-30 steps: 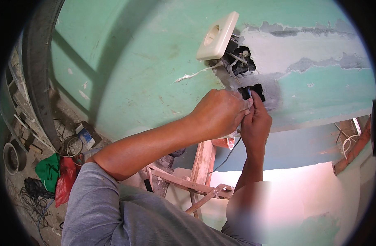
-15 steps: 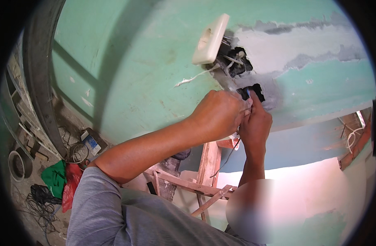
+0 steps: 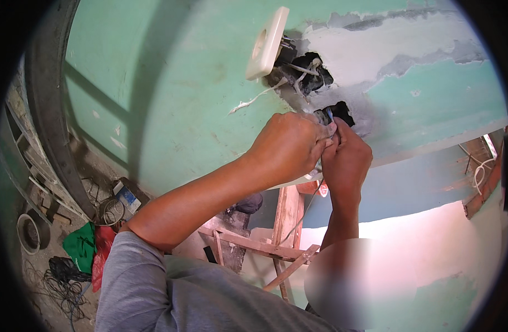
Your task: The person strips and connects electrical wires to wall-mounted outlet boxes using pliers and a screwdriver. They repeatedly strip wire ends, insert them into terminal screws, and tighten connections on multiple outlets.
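Observation:
My left hand (image 3: 291, 145) and my right hand (image 3: 348, 160) meet just below the lower square hole (image 3: 344, 112) in the green wall. Thumbs and fingers are pinched together around thin electrical wires (image 3: 329, 115), one of them bluish, that come out of this hole. The fingers hide most of the wire ends. Beneath the hands a thin grey cable (image 3: 308, 212) hangs down. Above them, a white wall socket (image 3: 266, 45) dangles tilted, off the wall beside the upper broken hole (image 3: 316, 74), where pale wires show. A white-smeared wire (image 3: 255, 102) sticks out to its left.
Wooden scaffolding (image 3: 248, 244) stands below my arms. At the lower left lie a grey bucket (image 3: 29, 235), a green bag (image 3: 80, 246), a red bag (image 3: 103, 243) and tangled black cable (image 3: 68, 285). A dark curved strip (image 3: 52, 105) rises at the left.
The view has shifted slightly, so the wall and socket sit higher and farther left. Both hands stay pinched together at the lower hole; the right hand's wrist has turned a little.

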{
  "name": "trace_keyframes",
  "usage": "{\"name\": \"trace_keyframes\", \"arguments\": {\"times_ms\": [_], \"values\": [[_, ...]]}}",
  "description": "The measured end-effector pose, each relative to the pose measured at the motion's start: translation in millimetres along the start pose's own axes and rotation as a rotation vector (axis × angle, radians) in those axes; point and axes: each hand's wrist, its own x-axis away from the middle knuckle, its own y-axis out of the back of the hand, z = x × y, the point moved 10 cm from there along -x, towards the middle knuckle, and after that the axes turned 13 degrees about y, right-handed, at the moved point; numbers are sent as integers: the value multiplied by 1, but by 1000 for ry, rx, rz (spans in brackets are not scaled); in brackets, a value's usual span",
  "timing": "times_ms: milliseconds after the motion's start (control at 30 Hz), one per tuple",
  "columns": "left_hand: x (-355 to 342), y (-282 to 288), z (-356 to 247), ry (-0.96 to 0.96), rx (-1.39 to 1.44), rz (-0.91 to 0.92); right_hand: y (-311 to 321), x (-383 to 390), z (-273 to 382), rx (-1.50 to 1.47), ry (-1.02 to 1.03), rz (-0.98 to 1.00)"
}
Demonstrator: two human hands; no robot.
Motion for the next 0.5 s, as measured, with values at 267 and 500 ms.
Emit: {"name": "trace_keyframes", "arguments": {"times_ms": [267, 500], "values": [[-3, 0, 1, -7, -59, 54, 0, -21, -1, 112, 60, 98], [-1, 6, 8, -20, 50, 43, -5, -22, -1, 37, 119, 0]]}}
